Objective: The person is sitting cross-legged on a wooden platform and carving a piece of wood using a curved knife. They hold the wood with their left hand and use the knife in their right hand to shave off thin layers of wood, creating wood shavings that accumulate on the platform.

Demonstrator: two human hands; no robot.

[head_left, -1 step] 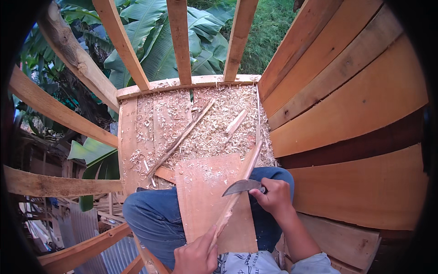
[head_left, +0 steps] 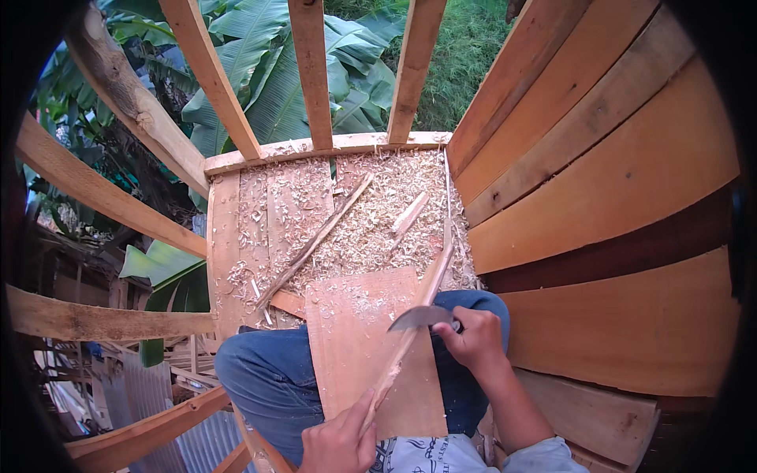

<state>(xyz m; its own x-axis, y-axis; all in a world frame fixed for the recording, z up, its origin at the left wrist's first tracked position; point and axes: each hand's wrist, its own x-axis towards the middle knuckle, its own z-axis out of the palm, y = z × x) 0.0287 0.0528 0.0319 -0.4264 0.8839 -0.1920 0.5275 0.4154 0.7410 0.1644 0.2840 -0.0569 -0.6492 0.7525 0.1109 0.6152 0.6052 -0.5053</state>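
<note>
My right hand [head_left: 476, 339] is closed around the handle of a knife with a broad, curved grey blade [head_left: 420, 318]. The blade lies across a long wooden stick [head_left: 397, 364] and appears to touch it. My left hand [head_left: 341, 440] grips the stick's near end. From there the stick slants up and to the right over a flat wooden board [head_left: 347, 331] on my lap, and its far end reaches the shavings. Part of the stick's surface is pale and freshly cut. My right fingers hide most of the knife handle.
Curled wood shavings [head_left: 355, 229] cover much of the plank floor [head_left: 225, 213]. A long dark-edged strip [head_left: 315, 240] and a short pale offcut [head_left: 410, 213] lie among them. Wooden slats [head_left: 311, 71] bound the front and left; a plank wall [head_left: 599, 197] stands close on the right.
</note>
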